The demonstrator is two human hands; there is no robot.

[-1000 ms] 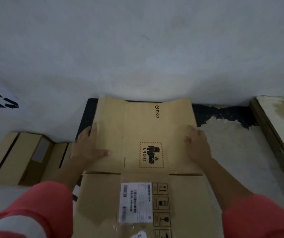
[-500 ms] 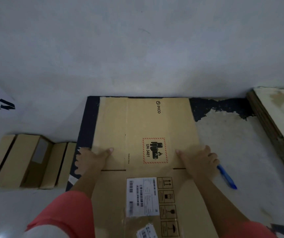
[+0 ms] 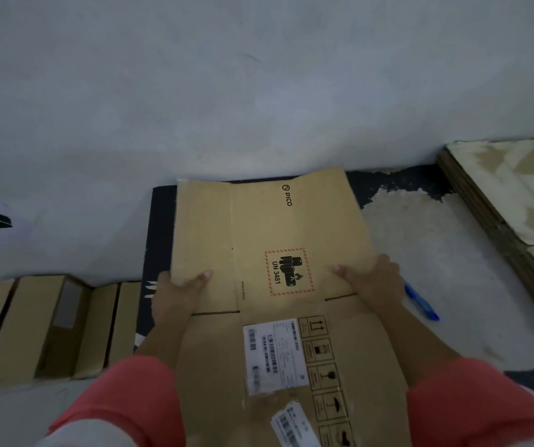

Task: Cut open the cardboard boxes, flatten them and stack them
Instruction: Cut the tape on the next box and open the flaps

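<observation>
Risk: flattened box (image 3: 268, 227) could spring back or slide askew if grip eases before it lies flat, since far right corner looks slightly raised. Blue tool (image 3: 420, 301) (cutter or pen, cannot tell) lies on floor just beside right hand (image 3: 375, 282) and could get knocked or buried. Left hand (image 3: 175, 291) pinches box's left edge, thumb on top, fingers underneath. Right hand grips right edge likewise. Box spans dark mat (image 3: 159, 221), far end near wall.

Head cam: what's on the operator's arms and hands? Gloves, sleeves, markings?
No gloves: the left hand and right hand are bare, with no watch or rings visible. The left sleeve and right sleeve are coral-red and end around the elbows, leaving the forearms uncovered. The left one shows a pale band at the frame's bottom edge.
</observation>
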